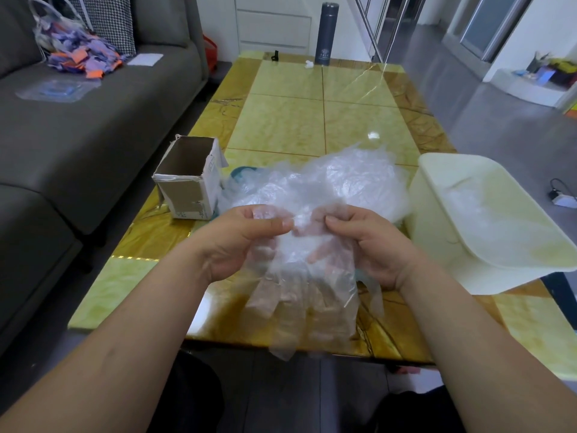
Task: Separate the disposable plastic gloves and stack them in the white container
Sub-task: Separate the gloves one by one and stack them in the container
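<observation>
At the left of the glossy yellow marbled surface [290,120] stood an open brown cardboard box [187,179], apart from the work. The left hand [240,242] was closed in a pinch, thumb against fingers, on the cuff edge of a clump of thin translucent plastic gloves [299,295], which hung finger-ends down over the near edge of the surface. Behind it, a loose heap of the same crumpled clear gloves [327,179] lay on the surface, unsorted. The right hand [368,245] pinched the same cuff edge from the other side, its fingers showing through the film. To the right stood the white rectangular plastic container [437,214], with what appeared to be a few gloves already inside [477,207]. Judgement: the step in hand was parting one glove from the clump. The film looked clingy, so the thumbs would best rub the cuff layers apart, then draw slowly sideways, confirming that a single layer came free. The glove should go into the container flat, cuffs aligned, or the stack would crumple.
</observation>
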{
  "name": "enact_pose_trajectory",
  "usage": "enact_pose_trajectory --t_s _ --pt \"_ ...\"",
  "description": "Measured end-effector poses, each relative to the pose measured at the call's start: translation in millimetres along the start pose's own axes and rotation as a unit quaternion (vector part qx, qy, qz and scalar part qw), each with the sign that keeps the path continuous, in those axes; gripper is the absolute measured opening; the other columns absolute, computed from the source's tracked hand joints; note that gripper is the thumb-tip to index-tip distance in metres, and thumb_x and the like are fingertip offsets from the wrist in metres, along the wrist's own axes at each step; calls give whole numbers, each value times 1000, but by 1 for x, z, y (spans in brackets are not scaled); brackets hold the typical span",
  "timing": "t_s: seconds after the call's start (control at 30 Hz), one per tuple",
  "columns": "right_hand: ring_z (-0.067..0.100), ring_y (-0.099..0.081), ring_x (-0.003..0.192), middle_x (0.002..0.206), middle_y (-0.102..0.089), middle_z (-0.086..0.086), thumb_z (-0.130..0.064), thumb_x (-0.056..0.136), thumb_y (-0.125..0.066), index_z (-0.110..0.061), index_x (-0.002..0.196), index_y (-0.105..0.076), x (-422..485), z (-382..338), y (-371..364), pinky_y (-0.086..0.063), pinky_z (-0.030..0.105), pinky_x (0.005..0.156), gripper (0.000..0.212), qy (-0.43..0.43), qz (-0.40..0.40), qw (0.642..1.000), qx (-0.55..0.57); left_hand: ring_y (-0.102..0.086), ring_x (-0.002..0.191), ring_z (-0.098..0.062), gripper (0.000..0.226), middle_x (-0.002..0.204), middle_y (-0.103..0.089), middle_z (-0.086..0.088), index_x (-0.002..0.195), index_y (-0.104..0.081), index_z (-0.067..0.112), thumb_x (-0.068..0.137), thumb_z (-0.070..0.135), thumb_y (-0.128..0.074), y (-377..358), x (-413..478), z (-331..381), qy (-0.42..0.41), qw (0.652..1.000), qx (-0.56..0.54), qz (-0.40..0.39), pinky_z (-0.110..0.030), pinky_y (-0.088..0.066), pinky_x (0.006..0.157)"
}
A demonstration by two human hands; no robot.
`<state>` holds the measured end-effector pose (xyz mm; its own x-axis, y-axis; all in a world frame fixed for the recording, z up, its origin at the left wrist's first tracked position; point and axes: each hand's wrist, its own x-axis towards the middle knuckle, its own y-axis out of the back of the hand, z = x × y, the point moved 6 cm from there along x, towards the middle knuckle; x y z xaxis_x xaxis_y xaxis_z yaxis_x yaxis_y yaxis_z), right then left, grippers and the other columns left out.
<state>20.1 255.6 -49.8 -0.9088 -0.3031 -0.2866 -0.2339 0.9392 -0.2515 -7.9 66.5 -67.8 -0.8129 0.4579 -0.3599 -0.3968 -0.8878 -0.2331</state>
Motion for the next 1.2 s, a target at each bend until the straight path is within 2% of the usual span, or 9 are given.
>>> enact_pose_trajectory --t_s 0.13,0.23,0.43,0.6,0.73,0.83,0.93,1.03,1.2 --pt "33 -77 88 119 -74 23 -5 103 -54 0 125 -63 -1 4 3 -57 43 76 24 -13 -1 999 -31 -60 80 -22 38 87 -60 -12 100 -69 12 77 32 -91 2 0 -1 -4 999 29 23 -33 -55 71" --pt "36 -76 92 116 -75 24 -8 99 -61 -1 121 -67 0 4 6 -60 43 74 24 -3 23 1000 -19 -60 68 -14 27 75 -61 -3 99 -71 8 84 27 -84 1 0 2 -29 998 49 40 -27 -54 65" --pt "37 -75 88 105 -76 24 -12 98 -67 1 115 -71 4 5 17 -51 63 98 23 19 106 994 -14 -68 85 -16 21 95 -73 -2 115 -78 12 96 13 -73 5 0 5 -30 997 57 37 -31 -56 71" --pt "35 -74 85 104 -76 24 -25 93 -72 -6 106 -73 5 4 20 -58 50 83 23 29 108 994 5 -66 77 -13 29 86 -72 2 106 -80 14 81 28 -86 0 1 -4 6 997 64 44 -32 -54 67" --pt "37 -68 92 107 -74 22 -42 74 -91 1 110 -71 7 10 27 -51 55 87 60 6 106 994 -11 -65 75 -13 17 81 -70 2 101 -78 13 87 21 -83 4 2 -4 -7 996 42 75 -33 -51 68" --pt "27 -68 100 114 -76 8 -43 54 -102 -12 111 -77 6 17 36 -46 41 79 70 -25 107 988 -110 -72 85 -18 28 96 -76 -4 114 -74 8 90 22 -79 10 0 1 -20 995 24 93 -34 -55 70" --pt "13 -66 75 93 -73 1 -24 65 -95 -12 100 -75 6 19 37 -46 24 55 42 -39 106 986 -122 -77 89 -26 30 108 -78 -15 122 -68 1 96 17 -72 8 -1 2 -17 996 5 83 -36 -60 70" --pt "25 -67 73 86 -75 13 -17 88 -79 -7 96 -76 5 18 35 -52 32 68 14 -33 92 991 -95 -77 80 -24 31 103 -79 -19 125 -65 -2 99 15 -69 9 -1 3 -21 995 27 91 -33 -60 66" --pt "22 -71 76 93 -74 10 -20 102 -65 -13 117 -72 2 8 39 -54 34 64 18 -1 110 987 -121 -72 72 -16 28 95 -80 -13 123 -68 -2 101 16 -66 17 -1 8 -42 990 65 114 -28 -54 65"
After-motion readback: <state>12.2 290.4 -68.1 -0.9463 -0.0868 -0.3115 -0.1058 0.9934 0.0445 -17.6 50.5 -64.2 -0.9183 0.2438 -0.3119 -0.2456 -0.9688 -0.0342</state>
